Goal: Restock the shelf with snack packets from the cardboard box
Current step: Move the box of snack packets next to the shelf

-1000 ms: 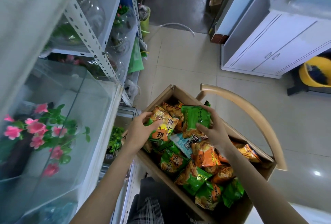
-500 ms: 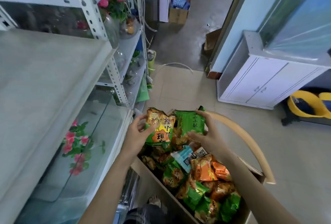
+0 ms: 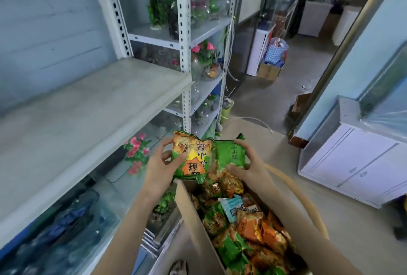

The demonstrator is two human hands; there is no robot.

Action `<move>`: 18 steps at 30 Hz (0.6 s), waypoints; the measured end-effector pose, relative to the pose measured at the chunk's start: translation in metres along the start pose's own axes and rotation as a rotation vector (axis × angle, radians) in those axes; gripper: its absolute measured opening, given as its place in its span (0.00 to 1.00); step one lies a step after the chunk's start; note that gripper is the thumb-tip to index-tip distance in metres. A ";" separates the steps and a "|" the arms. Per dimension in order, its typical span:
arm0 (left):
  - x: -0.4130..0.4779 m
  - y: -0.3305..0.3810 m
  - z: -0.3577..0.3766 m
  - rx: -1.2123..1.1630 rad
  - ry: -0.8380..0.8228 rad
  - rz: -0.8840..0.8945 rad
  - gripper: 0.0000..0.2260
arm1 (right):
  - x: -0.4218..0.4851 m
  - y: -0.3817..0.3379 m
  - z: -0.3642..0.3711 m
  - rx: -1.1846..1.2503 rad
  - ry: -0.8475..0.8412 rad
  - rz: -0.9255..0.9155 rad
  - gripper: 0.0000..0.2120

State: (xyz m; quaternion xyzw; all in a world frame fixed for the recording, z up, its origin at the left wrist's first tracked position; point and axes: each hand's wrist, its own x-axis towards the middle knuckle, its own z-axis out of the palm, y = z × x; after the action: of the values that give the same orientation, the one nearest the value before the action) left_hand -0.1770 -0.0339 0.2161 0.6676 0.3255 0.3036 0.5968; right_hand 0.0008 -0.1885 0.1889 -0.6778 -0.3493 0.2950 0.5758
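A cardboard box [image 3: 191, 222] at the lower middle holds several green, orange and blue snack packets [image 3: 248, 228]. Above its far end, my left hand [image 3: 159, 168] grips an orange-and-green packet [image 3: 191, 158]. My right hand [image 3: 251, 164] grips a green packet [image 3: 230, 153] right beside it. Both packets are lifted clear of the pile. The bare grey shelf board [image 3: 88, 107] stretches to the left at about hand height.
A perforated white upright [image 3: 184, 39] carries shelves with glass bowls and artificial flowers. A glass tank with pink flowers [image 3: 136, 151] sits below the board. A white cabinet [image 3: 356, 160] stands at right. A curved tan bar [image 3: 308, 206] runs along the box's right side.
Both hands have lifted their packets up out of the box. My view has tilted upward, so the shelf board and the upper shelves now fill the left side.
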 end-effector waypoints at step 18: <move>-0.135 0.089 -0.160 -0.004 0.420 0.260 0.15 | -0.035 -0.119 0.129 0.106 -0.227 -0.268 0.31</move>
State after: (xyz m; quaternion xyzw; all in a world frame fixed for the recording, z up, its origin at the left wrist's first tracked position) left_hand -0.3788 -0.0523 0.3187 0.6250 0.3530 0.5105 0.4735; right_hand -0.1392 -0.1313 0.2853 -0.5564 -0.4829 0.3082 0.6019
